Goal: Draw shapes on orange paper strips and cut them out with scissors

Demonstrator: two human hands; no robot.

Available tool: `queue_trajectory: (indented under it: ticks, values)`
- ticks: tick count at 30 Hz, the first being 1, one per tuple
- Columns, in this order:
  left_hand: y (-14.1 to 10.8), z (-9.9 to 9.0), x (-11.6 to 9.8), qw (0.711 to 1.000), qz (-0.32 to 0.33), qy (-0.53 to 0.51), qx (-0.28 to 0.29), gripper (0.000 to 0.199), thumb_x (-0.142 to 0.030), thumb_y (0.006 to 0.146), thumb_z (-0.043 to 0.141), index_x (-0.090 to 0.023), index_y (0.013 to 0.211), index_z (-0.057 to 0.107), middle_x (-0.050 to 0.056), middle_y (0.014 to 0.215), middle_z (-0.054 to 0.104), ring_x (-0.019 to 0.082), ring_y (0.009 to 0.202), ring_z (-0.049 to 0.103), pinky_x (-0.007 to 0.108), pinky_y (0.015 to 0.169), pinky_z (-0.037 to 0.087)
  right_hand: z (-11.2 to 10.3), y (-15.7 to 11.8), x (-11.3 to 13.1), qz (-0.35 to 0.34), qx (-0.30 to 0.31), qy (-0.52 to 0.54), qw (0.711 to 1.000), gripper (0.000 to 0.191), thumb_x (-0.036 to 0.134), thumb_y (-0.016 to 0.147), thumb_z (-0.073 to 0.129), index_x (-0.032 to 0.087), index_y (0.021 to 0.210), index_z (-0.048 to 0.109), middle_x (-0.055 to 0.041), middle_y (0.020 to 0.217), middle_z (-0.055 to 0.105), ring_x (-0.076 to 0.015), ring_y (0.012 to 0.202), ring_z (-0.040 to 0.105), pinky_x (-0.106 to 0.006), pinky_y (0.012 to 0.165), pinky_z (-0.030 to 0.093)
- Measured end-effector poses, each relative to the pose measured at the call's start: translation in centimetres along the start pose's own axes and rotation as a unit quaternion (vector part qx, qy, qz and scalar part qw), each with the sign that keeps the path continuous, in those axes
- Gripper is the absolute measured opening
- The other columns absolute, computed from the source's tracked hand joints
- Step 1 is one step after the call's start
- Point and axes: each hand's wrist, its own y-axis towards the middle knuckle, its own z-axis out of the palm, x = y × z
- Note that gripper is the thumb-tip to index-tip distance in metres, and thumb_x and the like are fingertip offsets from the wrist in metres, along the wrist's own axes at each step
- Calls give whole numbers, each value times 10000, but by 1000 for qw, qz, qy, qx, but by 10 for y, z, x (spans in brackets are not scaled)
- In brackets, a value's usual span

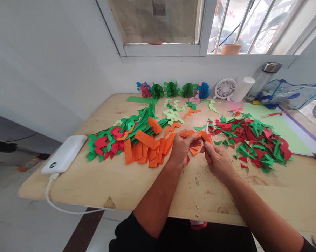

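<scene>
My left hand [183, 147] is closed, pinching an orange paper piece [188, 133] between thumb and fingers. Close beside it, my right hand [217, 157] grips what look like small scissors [203, 139]; only a dark narrow tip shows against the paper, and the handles are hidden in the fingers. Left of my hands, several orange paper strips [144, 141] with drawn outlines overlap green paper strips [141, 126]. A heap of red and green scraps [260, 143] lies to the right. Cut orange wavy shapes [172, 128] and pale green ones [172, 115] lie beyond my hands.
Several folded paper figures [172, 89] line the wall, beside a small white fan [225, 89], a glass bottle [263, 80] and a clear blue-edged pouch [289, 93]. A white power bank [64, 154] with a cable sits at the table's left edge. A white pen [207, 126] lies behind my hands.
</scene>
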Motion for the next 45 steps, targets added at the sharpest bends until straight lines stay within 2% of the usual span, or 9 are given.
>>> queue_trajectory:
  ticks: [25,31,38,45]
  values:
    - [-1,1,-1,1000,-1,0,-13,250,-299,574,757,-148,691,596,34,612,672,136,542,618,284,632,501,0,1,-2,24,3,26,999,518,708,702,598,193,670,551,108,376,279,-57,353,158,-224,361,101]
    - [-1,2,-2,999,1,-14,-39,253,-274,554,742,-152,700,575,19,602,661,130,530,610,283,628,504,0,1,-2,3,12,-1,1000,544,720,716,572,176,684,581,95,407,300,-65,376,199,-226,375,140]
    - [0,2,-1,999,2,-13,-35,241,-277,552,745,-147,680,589,22,609,661,130,534,611,282,624,499,-1,2,-5,-19,2,-27,999,546,717,733,555,174,688,588,90,424,295,-71,393,206,-235,384,147]
    - [1,2,0,999,10,-8,-33,219,-284,571,737,-146,670,600,23,605,655,137,564,622,269,611,484,0,1,-5,-8,-4,-21,1000,546,724,725,560,179,704,581,99,419,268,-70,384,180,-236,379,124]
